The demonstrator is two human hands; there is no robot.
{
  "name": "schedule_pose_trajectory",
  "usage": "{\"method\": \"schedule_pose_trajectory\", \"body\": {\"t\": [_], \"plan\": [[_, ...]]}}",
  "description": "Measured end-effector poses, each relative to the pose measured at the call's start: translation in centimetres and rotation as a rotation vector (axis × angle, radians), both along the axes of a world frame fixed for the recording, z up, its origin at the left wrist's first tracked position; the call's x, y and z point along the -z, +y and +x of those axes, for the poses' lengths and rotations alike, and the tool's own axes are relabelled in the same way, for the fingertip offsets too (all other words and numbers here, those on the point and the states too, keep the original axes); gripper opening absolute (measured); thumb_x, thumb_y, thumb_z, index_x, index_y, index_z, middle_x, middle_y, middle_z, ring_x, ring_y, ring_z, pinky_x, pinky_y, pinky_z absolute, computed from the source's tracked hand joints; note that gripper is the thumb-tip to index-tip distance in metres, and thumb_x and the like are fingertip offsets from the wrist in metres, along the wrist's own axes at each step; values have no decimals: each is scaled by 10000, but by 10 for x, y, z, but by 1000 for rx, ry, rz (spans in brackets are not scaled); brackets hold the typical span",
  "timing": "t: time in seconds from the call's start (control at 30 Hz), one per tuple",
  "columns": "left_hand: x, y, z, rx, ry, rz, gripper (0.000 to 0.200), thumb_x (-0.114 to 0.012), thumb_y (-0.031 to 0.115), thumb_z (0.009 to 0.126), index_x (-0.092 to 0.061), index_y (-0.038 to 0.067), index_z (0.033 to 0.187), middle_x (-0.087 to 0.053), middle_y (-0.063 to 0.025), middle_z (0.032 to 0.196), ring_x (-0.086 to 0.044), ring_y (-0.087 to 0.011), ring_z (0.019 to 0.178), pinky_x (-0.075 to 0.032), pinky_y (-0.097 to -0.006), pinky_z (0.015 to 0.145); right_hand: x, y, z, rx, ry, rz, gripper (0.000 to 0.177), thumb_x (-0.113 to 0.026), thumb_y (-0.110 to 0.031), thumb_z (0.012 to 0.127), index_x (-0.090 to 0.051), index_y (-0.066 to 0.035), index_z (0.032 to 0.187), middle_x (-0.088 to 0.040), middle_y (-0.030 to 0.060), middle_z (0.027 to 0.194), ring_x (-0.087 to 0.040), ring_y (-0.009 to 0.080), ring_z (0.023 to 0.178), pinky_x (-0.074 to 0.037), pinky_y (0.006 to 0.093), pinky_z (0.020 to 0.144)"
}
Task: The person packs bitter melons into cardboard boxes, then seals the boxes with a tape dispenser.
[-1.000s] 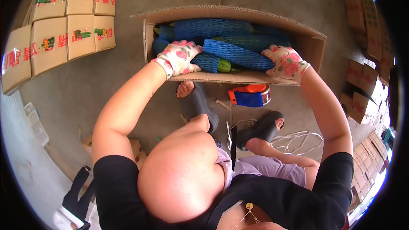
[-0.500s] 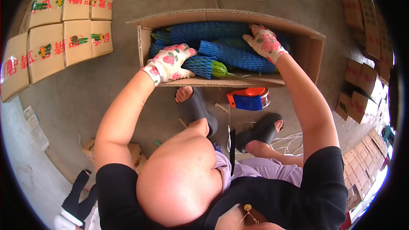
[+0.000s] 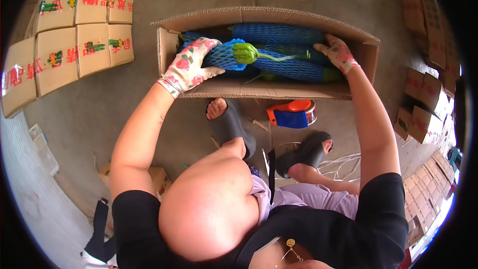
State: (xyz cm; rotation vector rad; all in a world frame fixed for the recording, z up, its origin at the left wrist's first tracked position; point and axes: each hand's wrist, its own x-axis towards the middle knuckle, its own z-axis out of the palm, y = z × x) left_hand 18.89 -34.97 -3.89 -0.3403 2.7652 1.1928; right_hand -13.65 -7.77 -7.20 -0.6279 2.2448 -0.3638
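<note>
My left hand (image 3: 191,65), in a floral white glove, is closed round a green gourd (image 3: 245,54) sleeved in blue foam netting. Its bare stem end points right and sits above the other gourds. Below it, several more netted gourds (image 3: 279,34) lie lengthwise in an open cardboard box (image 3: 298,91). At the box's right end, my right hand (image 3: 341,56), gloved the same way, reaches inside with thumb and fingers apart. It is close to the gourds' ends; its lower fingers are partly hidden, and I see nothing held in it.
An orange and blue tape dispenser (image 3: 293,113) lies on the floor between the box and my feet. Printed cartons (image 3: 57,55) are stacked at the left, and more cartons (image 3: 420,89) stand at the right. White straps (image 3: 343,165) lie near my right foot. Another person (image 3: 99,234) is at lower left.
My left hand has raised the near gourd and shifted it up and slightly left, its stem now over the others. My right hand has moved right, towards the box's end.
</note>
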Motion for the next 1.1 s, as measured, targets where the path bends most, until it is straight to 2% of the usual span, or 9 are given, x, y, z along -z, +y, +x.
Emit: {"method": "schedule_pose_trajectory", "body": {"t": [0.1, 0.17, 0.27, 0.33, 0.47, 0.67, 0.8, 0.87, 1.1], "plan": [[2, -2, -3, -145, -21, -14, 704, -788, 395, 805, -499, 30, 1333, -575, -170, 1261, -549, -338, 1208, -428, -404, 1036, -19, -3, 18, -37, 74, 109, 628, -710, -356, 868, -538, -36, 1380, -590, 190, 1345, -558, 309, 1251, -395, 386, 1082], [2, -3, -8, -131, -64, -9, 707, -777, 404, 809, -501, 29, 1340, -570, -170, 1275, -545, -337, 1219, -421, -403, 1045, -28, 1, 27, -411, 618, 78, 556, -728, -343, 834, -595, -53, 1289, -628, 177, 1237, -587, 350, 1155, -448, 411, 1014], [5, -7, -9, -119, -50, 17, 701, -778, 397, 807, -505, 30, 1338, -573, -162, 1268, -547, -337, 1214, -419, -403, 1046, -63, -8, 58, -586, 547, -215, 472, -752, -336, 798, -631, -52, 1155, -632, 149, 1124, -600, 358, 1070, -490, 434, 925], [9, -10, -11, -129, -6, 30, 677, -769, 405, 809, -521, 41, 1323, -580, -199, 1253, -553, -376, 1191, -444, -424, 1005, -60, -16, 75, -690, 243, -111, 466, -776, -330, 775, -607, -54, 1111, -626, 132, 1089, -603, 344, 1067, -511, 430, 884], [12, -21, -7, -275, -39, 103, 765, -778, 487, 788, -513, 35, 1346, -581, -222, 1268, -557, -367, 1197, -431, -417, 1026, -40, -40, 90, -911, 304, 53, 551, -818, -336, 718, -549, -55, 1108, -610, 164, 1076, -628, 330, 1022, -525, 411, 861], [-6, -14, -2, -98, -33, 101, 684, -800, 304, 802, -505, 25, 1353, -568, -168, 1300, -555, -308, 1217, -416, -378, 1056, -60, -13, 70, -1060, 274, 93, 568, -813, -274, 725, -553, -84, 1193, -612, 149, 1098, -623, 326, 1040, -517, 417, 863], [-3, -1, -11, 24, -151, 12, 639, -801, 251, 780, -530, 52, 1323, -582, -156, 1253, -557, -335, 1195, -443, -396, 1027, -60, -6, 43, -583, -15, -163, 590, -787, -295, 782, -587, -58, 1284, -606, 179, 1217, -596, 350, 1129, -484, 398, 971], [-3, -2, -12, 22, -147, 24, 623, -799, 256, 782, -536, 61, 1312, -584, -152, 1260, -561, -337, 1189, -441, -399, 1024, -59, -15, 34, -200, 256, -10, 679, -729, -426, 834, -557, 26, 1310, -576, 222, 1299, -572, 349, 1198, -455, 398, 1024], [-3, -2, -6, -108, -134, 71, 636, -778, 329, 810, -521, 96, 1343, -599, -170, 1262, -567, -362, 1174, -458, -420, 997, -31, -21, 33, -121, 148, 38, 808, -784, -467, 772, -521, 33, 1349, -529, 218, 1370, -506, 334, 1283, -411, 386, 1066]]}}
